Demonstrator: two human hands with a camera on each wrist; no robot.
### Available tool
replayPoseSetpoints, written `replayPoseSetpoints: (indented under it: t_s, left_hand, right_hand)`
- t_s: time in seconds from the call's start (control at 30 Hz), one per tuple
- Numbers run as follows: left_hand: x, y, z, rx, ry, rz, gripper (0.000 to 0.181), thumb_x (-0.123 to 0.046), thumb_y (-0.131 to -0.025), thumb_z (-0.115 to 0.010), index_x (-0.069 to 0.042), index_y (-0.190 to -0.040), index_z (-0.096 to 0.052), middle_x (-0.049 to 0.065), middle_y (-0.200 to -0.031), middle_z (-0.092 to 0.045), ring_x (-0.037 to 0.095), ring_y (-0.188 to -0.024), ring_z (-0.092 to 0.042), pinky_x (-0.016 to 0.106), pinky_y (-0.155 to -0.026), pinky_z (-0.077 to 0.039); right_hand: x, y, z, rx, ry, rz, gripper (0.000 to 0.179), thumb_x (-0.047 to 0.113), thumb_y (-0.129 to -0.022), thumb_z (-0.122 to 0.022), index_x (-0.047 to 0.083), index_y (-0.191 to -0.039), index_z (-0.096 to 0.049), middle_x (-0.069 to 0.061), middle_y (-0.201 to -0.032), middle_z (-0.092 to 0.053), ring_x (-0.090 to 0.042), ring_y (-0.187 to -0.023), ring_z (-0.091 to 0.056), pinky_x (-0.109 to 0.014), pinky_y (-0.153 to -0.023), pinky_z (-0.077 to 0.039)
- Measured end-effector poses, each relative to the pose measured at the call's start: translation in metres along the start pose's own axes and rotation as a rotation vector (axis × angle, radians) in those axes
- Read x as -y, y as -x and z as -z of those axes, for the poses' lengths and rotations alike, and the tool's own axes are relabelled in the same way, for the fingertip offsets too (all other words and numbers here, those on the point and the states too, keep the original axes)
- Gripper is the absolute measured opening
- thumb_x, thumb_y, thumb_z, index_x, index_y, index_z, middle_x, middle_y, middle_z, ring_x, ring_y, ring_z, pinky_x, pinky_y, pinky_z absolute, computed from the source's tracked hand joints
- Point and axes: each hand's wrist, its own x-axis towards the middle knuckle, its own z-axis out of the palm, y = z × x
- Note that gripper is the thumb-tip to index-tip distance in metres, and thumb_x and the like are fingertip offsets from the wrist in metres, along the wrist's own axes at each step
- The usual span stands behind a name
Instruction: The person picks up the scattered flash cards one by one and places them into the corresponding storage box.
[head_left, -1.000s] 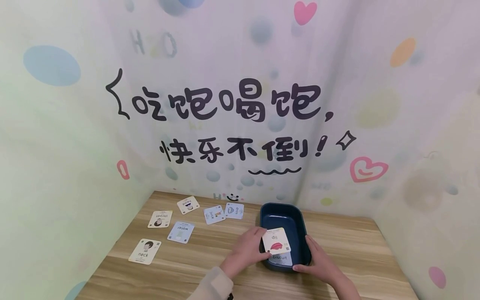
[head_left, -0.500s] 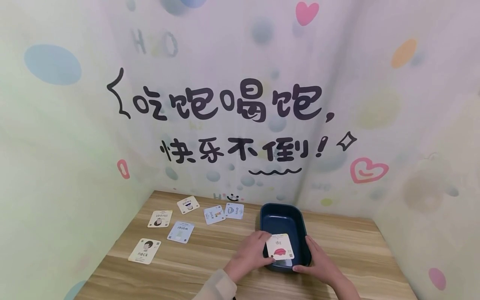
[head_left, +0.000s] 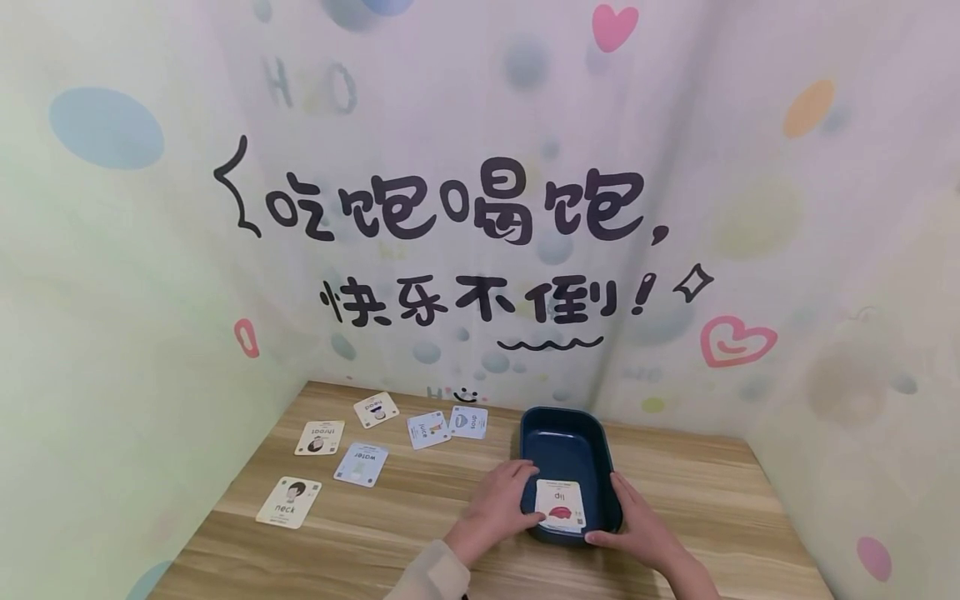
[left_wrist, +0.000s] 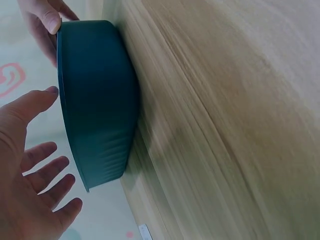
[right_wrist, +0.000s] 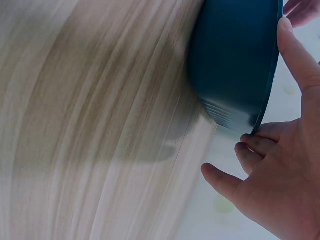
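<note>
A dark blue plastic box [head_left: 572, 446] stands on the wooden table. Inside its near end lies a white card marked "lip" [head_left: 560, 500] with a red lip picture. My left hand [head_left: 495, 504] hovers at the box's left rim, fingers spread and holding nothing; the left wrist view shows the thumb and separated fingers [left_wrist: 54, 189] beside the box wall. At the right side my right hand [head_left: 641, 525] holds the box, thumb at the near corner and fingers on the side rim. In the right wrist view its fingertips [right_wrist: 252, 141] meet the rim.
Left on the table lie cards: neck [head_left: 289, 502], throat [head_left: 320, 437], head [head_left: 377, 409], water [head_left: 362, 464], juice [head_left: 429, 429] and soup [head_left: 469, 422]. A printed wall hanging [head_left: 480, 250] rises directly behind the table's back edge.
My left hand lowered the lip card into the box and let go of it, covering the biscuit card seen there earlier. The right hand and the box stayed put.
</note>
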Motion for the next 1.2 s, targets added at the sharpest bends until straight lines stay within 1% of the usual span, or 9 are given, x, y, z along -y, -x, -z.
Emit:
replayPoseSetpoints:
  t_s: [0.17,0.43,0.67,0.73,0.97,1.07,1.2]
  left_hand:
    - [0.011,-0.001,0.003,-0.009,0.048,0.023,0.070,-0.047,-0.080,-0.080,-0.016,-0.138,-0.056,0.005,-0.145,-0.055,0.025,-0.133,-0.053,0.042,-0.110,-0.047]
    - [0.028,-0.001,0.011,-0.043,0.030,0.038,0.070,-0.045,-0.080,-0.081,-0.013,-0.137,-0.056,0.007,-0.141,-0.057,0.027,-0.130,-0.054,0.043,-0.109,-0.048]
    - [0.043,0.001,0.020,-0.070,0.041,0.070,0.068,-0.043,-0.080,-0.081,-0.013,-0.136,-0.057,0.007,-0.141,-0.058,0.028,-0.130,-0.055,0.046,-0.108,-0.048]
    - [0.048,0.002,0.022,-0.082,0.044,0.071,0.067,-0.041,-0.079,-0.081,-0.013,-0.135,-0.058,0.008,-0.141,-0.058,0.029,-0.129,-0.055,0.047,-0.107,-0.048]
    - [0.069,0.009,0.026,-0.107,0.079,0.095,0.067,-0.040,-0.077,-0.083,-0.009,-0.132,-0.060,0.011,-0.137,-0.059,0.033,-0.126,-0.056,0.049,-0.104,-0.049]
    - [0.081,0.011,0.027,-0.119,0.082,0.106,0.067,-0.039,-0.077,-0.083,-0.008,-0.130,-0.060,0.012,-0.135,-0.060,0.035,-0.124,-0.057,0.050,-0.103,-0.049]
    - [0.097,0.015,0.030,-0.151,0.073,0.124,0.067,-0.037,-0.075,-0.085,-0.007,-0.129,-0.061,0.014,-0.133,-0.061,0.036,-0.122,-0.058,0.051,-0.103,-0.049]
  right_hand:
    - [0.001,0.000,0.001,0.002,0.000,0.005,0.118,0.056,-0.073,-0.081,-0.009,-0.153,-0.024,-0.033,-0.158,-0.025,-0.053,-0.142,-0.032,-0.066,-0.110,-0.037]
    - [-0.001,-0.001,0.001,0.015,-0.001,0.001,0.118,0.056,-0.073,-0.081,-0.008,-0.153,-0.024,-0.032,-0.159,-0.025,-0.052,-0.143,-0.031,-0.066,-0.111,-0.036]
    - [-0.001,-0.001,0.001,0.021,-0.003,-0.004,0.117,0.056,-0.074,-0.081,-0.007,-0.154,-0.023,-0.032,-0.160,-0.024,-0.052,-0.144,-0.030,-0.066,-0.111,-0.036]
    - [-0.002,-0.001,0.001,0.020,-0.006,-0.006,0.117,0.055,-0.074,-0.081,-0.007,-0.154,-0.023,-0.032,-0.160,-0.023,-0.052,-0.144,-0.030,-0.066,-0.111,-0.036]
    - [-0.002,-0.001,0.000,0.008,-0.002,0.010,0.116,0.055,-0.074,-0.081,-0.008,-0.153,-0.024,-0.032,-0.159,-0.025,-0.052,-0.143,-0.031,-0.066,-0.111,-0.036]
    - [-0.002,-0.001,0.000,0.004,-0.001,0.011,0.117,0.055,-0.073,-0.081,-0.008,-0.153,-0.024,-0.032,-0.159,-0.025,-0.052,-0.143,-0.031,-0.066,-0.111,-0.036]
    - [-0.002,-0.001,0.000,0.004,-0.003,0.008,0.116,0.054,-0.074,-0.082,-0.009,-0.153,-0.024,-0.033,-0.159,-0.025,-0.053,-0.143,-0.031,-0.066,-0.111,-0.036]
